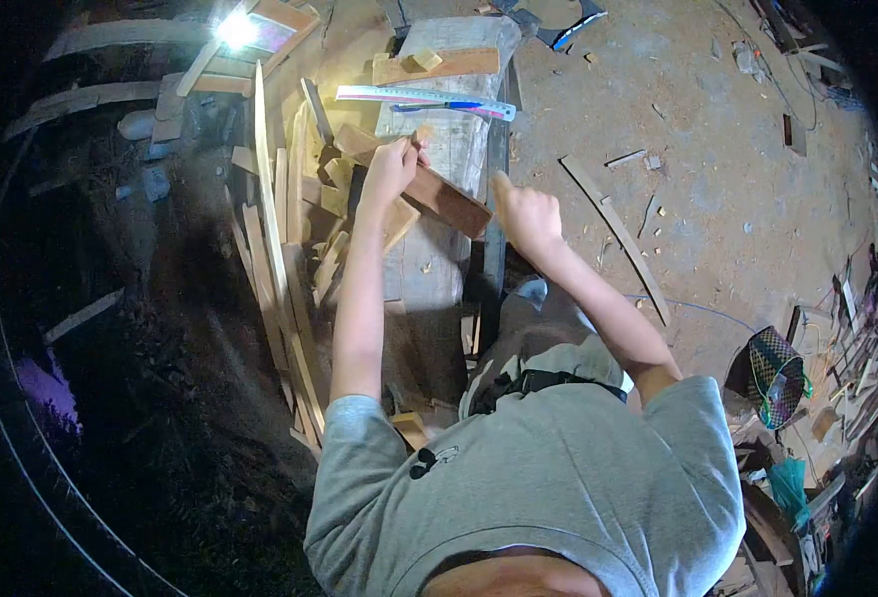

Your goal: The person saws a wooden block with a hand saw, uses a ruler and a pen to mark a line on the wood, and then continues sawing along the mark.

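My left hand is closed around a reddish-brown wooden board, which lies slanted over a pale, worn wooden beam. Just right of the board's near end is my right hand, its fingers curled in. Whatever it may hold is hidden from me. Beyond the left hand, a blue pen rests along a long ruler on the beam. Farther back lies another wooden board with a small wood block on it.
Wood offcuts and long strips crowd the beam's left side. A bright lamp shines at the upper left. On the dirt floor lies a long thin slat. A checkered bag sits among scraps at the right.
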Action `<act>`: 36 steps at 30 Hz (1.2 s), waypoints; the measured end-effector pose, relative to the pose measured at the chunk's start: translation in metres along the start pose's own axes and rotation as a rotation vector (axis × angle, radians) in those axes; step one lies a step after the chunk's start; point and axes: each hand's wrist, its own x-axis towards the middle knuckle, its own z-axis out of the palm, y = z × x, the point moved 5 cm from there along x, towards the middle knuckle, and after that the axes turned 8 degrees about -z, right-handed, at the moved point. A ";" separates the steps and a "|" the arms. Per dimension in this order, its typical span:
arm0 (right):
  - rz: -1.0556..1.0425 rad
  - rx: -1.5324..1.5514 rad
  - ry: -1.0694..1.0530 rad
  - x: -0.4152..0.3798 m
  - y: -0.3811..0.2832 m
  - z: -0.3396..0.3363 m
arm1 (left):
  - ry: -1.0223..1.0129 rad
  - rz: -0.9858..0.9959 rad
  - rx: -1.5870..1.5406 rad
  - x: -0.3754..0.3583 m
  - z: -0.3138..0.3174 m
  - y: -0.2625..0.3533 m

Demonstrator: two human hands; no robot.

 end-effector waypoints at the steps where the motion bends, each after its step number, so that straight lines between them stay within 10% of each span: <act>1: 0.038 0.057 0.005 -0.005 0.005 0.001 | -0.026 -0.031 -0.082 -0.002 -0.001 0.005; 10: 0.192 0.243 0.107 -0.025 0.040 0.018 | 0.238 0.187 0.443 -0.029 0.025 0.024; 36: 0.058 -0.104 -0.156 -0.026 0.033 0.025 | 0.257 0.149 0.428 -0.021 0.011 0.010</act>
